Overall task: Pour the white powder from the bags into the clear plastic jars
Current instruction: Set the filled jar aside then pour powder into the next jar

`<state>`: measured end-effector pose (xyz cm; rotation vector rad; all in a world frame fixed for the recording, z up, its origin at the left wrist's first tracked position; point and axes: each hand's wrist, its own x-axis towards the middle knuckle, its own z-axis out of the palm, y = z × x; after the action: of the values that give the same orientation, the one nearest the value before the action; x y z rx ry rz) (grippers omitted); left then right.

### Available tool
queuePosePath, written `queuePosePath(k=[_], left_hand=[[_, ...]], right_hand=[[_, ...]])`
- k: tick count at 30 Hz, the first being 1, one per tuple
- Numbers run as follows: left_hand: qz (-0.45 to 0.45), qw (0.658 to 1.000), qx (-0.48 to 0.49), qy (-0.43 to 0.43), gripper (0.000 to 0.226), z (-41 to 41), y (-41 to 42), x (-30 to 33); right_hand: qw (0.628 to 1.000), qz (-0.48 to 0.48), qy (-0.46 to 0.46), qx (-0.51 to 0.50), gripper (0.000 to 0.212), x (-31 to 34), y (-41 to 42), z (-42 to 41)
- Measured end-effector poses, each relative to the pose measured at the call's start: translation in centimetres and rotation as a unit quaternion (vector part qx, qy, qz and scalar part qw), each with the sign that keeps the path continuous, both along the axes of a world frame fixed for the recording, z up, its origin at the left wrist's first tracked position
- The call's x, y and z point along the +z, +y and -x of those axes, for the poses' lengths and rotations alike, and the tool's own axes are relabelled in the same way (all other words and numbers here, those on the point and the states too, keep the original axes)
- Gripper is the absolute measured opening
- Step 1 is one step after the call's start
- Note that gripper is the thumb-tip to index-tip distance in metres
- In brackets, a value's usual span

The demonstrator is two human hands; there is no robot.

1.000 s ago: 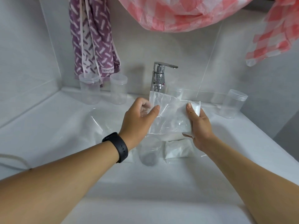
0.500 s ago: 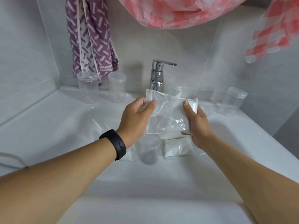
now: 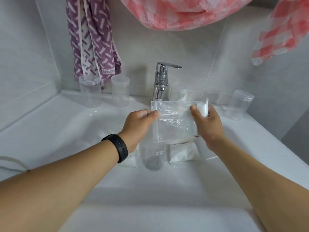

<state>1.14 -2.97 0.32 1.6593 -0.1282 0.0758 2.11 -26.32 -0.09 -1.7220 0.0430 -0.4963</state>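
Soft daylight (perhaps overhead); warped edges

Clear bag (image 3: 175, 124) held flat above open jar (image 3: 154, 154), full powder bag (image 3: 184, 152) beside it

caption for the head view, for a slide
Both hands, left and right, hold a clear zip bag above an open jar in the sink.
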Motion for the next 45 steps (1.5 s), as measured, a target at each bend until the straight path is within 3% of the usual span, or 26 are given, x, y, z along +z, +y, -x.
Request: queuePosePath(k=[8,13,17,20,45], left_hand=[[-0.014,1.000,0.005,0.022,0.028,-0.2,0.1,-0.1],[-0.022,0.999,0.011,0.021,0.027,-0.1,0.1,-0.2],[-0.018,0.999,0.010,0.028,0.027,0.0,0.1,-0.1],[-0.010,0.999,0.010,0.033,0.027,0.1,0.1,-0.1],[-0.017,0.998,-0.010,0.053,0.030,0.2,0.0,-0.1]], right_hand=[[0.998,0.053,0.007,-0.030,0.065,-0.3,-0.3,-0.5],[0.997,0.063,-0.001,-0.034,0.063,0.1,-0.1,-0.2],[0.997,0.071,-0.018,-0.037,0.040,0.4,-0.1,0.1],[0.996,0.084,-0.026,-0.035,0.034,0.6,0.1,0.0],[0.989,0.138,-0.033,-0.044,0.046,1.7,0.3,0.3]])
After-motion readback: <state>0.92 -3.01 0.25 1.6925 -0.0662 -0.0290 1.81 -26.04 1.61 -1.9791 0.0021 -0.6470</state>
